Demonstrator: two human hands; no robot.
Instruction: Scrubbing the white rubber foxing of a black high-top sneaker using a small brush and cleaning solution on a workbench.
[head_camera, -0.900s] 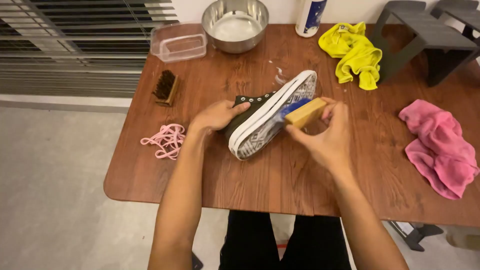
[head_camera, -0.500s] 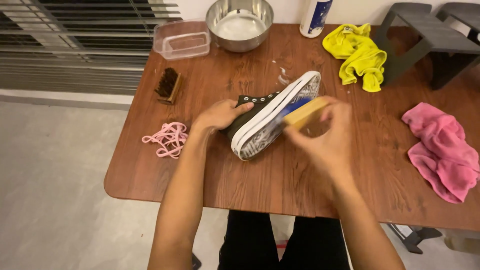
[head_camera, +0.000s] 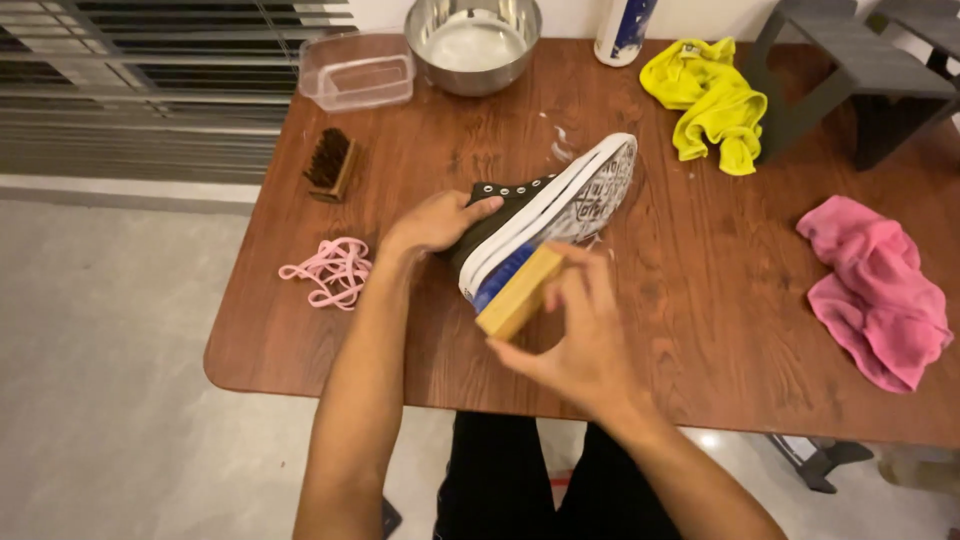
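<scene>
Wooden surface (head_camera: 700, 300) carries a sneaker (head_camera: 545, 215) on its side; left hand (head_camera: 435, 220) grips it, right hand (head_camera: 575, 335) grips a wooden brush (head_camera: 518, 290) against its sole.

head view: worn on the person's head | faces steeply down and forward over the wooden table (head_camera: 700, 330) | near, forearms entering from the bottom edge | floor at left | single view, nothing shared
</scene>
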